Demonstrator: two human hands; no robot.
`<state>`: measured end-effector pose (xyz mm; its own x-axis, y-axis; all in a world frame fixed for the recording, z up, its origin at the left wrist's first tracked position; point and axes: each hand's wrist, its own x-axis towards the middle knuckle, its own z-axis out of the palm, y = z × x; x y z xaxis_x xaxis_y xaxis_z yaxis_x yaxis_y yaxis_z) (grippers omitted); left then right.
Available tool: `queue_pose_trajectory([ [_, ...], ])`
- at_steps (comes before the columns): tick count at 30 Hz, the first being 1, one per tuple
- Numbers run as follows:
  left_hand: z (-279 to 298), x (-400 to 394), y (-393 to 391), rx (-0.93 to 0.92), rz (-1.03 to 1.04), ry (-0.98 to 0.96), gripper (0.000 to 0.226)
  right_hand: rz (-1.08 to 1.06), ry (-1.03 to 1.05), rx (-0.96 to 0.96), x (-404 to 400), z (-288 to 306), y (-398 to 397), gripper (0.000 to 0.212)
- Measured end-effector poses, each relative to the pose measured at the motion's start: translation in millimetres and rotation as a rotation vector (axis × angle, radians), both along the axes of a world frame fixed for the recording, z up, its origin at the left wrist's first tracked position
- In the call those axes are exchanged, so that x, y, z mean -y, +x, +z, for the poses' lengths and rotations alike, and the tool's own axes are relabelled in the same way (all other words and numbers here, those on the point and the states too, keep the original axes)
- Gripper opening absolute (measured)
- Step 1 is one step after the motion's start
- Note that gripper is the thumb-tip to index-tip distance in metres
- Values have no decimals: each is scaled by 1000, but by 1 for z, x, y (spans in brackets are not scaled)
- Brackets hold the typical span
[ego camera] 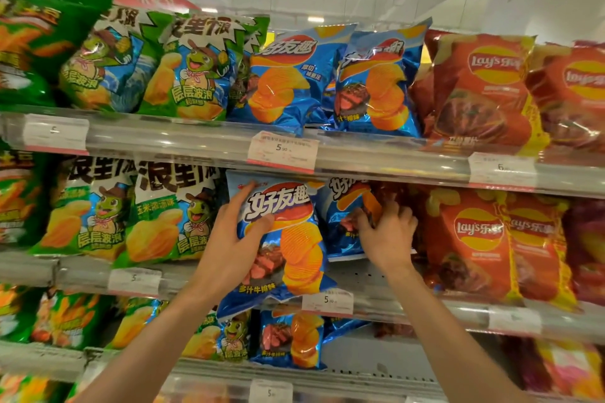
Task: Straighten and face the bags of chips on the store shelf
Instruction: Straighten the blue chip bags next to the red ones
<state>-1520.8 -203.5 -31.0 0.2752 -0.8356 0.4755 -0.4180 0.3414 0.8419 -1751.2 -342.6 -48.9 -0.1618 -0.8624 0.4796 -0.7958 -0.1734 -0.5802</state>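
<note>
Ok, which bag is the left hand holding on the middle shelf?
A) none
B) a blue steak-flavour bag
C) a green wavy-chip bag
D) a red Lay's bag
B: the left hand has its fingers curled over the front of the blue bag, pulled forward off the shelf.

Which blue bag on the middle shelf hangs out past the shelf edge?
The blue bag held by the left hand; its bottom overhangs the rail, unlike its right neighbour.
</note>
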Motion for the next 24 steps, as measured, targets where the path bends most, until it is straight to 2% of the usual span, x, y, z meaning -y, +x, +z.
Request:
queue_pose_trajectory([
  [3, -1, 1, 2, -5, 3, 3, 56, -30, 109, -115, -10, -7, 1, 62],
  [6, -3, 2, 4, -2, 4, -1, 56, -8, 180, -131, -12, -13, -10, 62],
  [9, -5, 5, 6, -18, 13, 7, 55, 6, 145, -99, -13, -8, -22, 51],
  [13, -6, 9, 5, 0, 29, 5, 56, -5, -17, 67, -17, -9, -20, 40],
  [15, -5, 10, 6, 3, 21, -2, 57, -14, -59, 109, -14, -12, -12, 46],
  [17, -5, 12, 7, -3, 15, -2, 57, 4, 12, 82, -7, -17, -4, 54],
  [19, -6, 14, 7, -8, 5, 2, 56, 17, 143, -14, 0, -20, -1, 68],
  [21, -7, 14, 7, -2, 2, 4, 56, 58, 182, -83, 3, -18, -3, 86],
  [24, -7, 14, 8, -3, 9, 4, 56, 180, 163, -229, 5, -15, -4, 90],
])
